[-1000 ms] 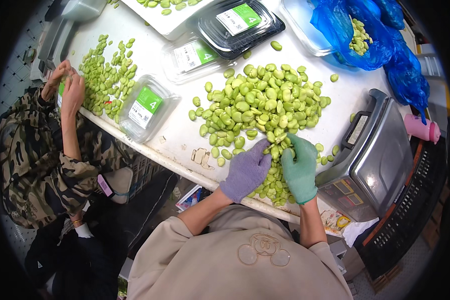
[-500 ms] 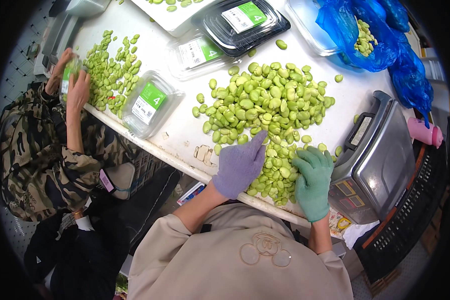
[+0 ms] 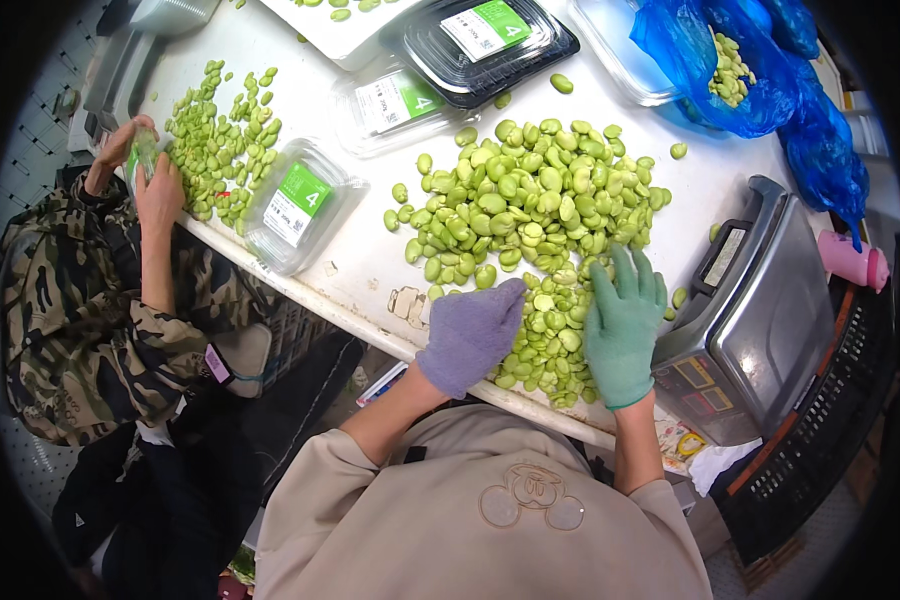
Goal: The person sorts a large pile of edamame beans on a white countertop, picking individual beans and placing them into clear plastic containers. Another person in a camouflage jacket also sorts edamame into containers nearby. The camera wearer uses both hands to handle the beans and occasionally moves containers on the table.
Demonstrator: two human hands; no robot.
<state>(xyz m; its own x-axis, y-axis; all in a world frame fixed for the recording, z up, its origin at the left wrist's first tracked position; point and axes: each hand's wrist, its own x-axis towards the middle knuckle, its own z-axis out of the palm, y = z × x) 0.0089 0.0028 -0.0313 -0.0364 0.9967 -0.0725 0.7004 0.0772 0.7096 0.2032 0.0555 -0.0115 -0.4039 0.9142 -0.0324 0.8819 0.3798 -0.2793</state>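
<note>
A scuffed white table (image 3: 375, 228) stretches ahead of a person's purple-gloved left hand (image 3: 468, 338) and green-gloved right hand (image 3: 624, 338), with tiled floor (image 3: 38, 150) far to their left. Shelled broad beans (image 3: 535, 200) lie heaped beyond and between the two. The left hand's fingers curl at the near side of the pile; whether they grip a bean cannot be told. The right hand rests against the beans, fingers spread, grasping nothing. A weighing scale (image 3: 770, 310) blocks the table just right of it. A clear labelled container (image 3: 298, 208) and a black tray (image 3: 495, 55) sit beyond the left hand; a blue plastic bag (image 3: 667, 55) lies beyond the right. Far left, a co-worker in camouflage sleeves (image 3: 135, 365) handles a green-labelled package (image 3: 140, 158).
</note>
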